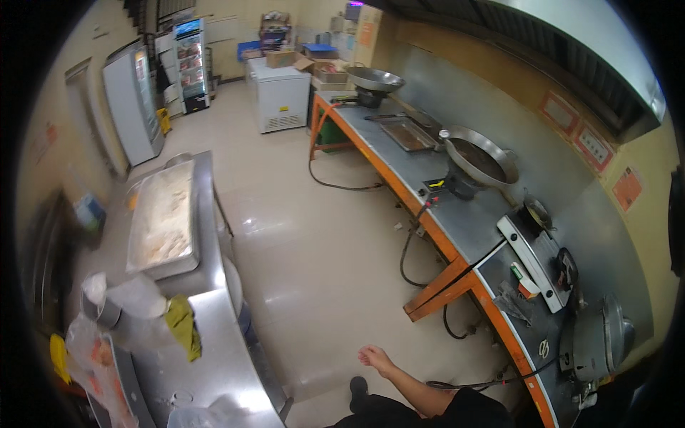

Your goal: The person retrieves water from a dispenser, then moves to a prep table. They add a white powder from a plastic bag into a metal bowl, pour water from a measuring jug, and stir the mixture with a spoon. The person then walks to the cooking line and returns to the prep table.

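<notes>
You stand between a steel table (228,335) on your left and a long orange-framed bench (492,214) on your right. Your right hand (374,357) is in view, held over the tiled floor (321,264) near the lower edge, its fingers loosely bent and in contact with neither work surface. Your left hand lies outside the view, so its state, and whether it holds anything, cannot be told. The steel table and the bench are the nearest work surfaces, one to either side of the right hand and apart from it. On the steel table, toward its far end, sits a deep metal tray (175,267) of white powdery matter; nearer to you, a green cloth (184,328) lies close to the table's right edge. To the left of the cloth stands a metal pot (107,314). On the bench, a large wok (508,167) containing something dark rests on a burner (464,187), and a second wok (378,85) stands at the far end. Closer to you are a white-fronted stove (528,260), a crumpled grey cloth (514,304) beside it and, near the bench's close end, a large lidded cooker (594,346). A white chest freezer (282,103) stands beyond the bench.
</notes>
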`<control>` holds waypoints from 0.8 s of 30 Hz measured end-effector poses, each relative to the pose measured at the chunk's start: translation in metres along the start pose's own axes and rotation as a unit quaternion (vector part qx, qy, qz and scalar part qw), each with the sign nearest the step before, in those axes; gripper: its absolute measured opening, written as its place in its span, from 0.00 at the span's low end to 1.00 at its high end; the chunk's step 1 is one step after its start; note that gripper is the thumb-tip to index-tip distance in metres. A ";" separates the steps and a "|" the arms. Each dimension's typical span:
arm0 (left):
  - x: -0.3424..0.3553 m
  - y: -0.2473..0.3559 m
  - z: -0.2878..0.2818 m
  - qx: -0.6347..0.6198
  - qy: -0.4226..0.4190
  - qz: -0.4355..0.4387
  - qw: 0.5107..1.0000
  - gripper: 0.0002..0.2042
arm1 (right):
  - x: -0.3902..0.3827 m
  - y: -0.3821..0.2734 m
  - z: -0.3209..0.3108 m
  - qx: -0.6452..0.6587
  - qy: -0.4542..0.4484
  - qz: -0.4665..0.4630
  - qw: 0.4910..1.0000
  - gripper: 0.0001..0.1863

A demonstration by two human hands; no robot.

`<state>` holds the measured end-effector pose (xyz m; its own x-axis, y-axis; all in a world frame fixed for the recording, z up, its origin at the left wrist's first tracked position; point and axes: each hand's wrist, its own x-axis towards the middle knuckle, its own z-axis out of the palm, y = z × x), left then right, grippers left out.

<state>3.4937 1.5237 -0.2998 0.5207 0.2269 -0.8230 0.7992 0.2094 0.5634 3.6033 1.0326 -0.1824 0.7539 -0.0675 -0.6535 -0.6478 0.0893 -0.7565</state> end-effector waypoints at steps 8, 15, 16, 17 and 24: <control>0.047 0.161 0.196 0.067 -0.135 0.075 0.986 0.21 | 0.143 -0.147 -0.058 -0.016 -0.065 -0.063 0.996 0.13; 0.119 0.268 0.246 0.056 -0.108 0.014 0.992 0.22 | 0.289 -0.315 0.043 -0.023 -0.176 -0.120 0.977 0.15; 0.134 0.282 0.247 0.060 -0.101 -0.002 0.993 0.22 | 0.305 -0.329 0.053 -0.034 -0.178 -0.118 0.976 0.15; 0.149 0.297 0.250 0.070 -0.094 -0.018 0.993 0.22 | 0.321 -0.345 0.062 -0.017 -0.173 -0.118 0.978 0.14; 0.271 0.434 0.299 0.073 -0.133 -0.060 0.987 0.22 | 0.456 -0.498 0.004 0.062 0.005 -0.198 0.978 0.12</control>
<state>4.0714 1.3913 -0.3007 0.4647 -0.0535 -0.8838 0.8845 0.0753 0.4605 4.2707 0.9613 -0.1035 0.9415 -0.1305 -0.3109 -0.2870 0.1735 -0.9421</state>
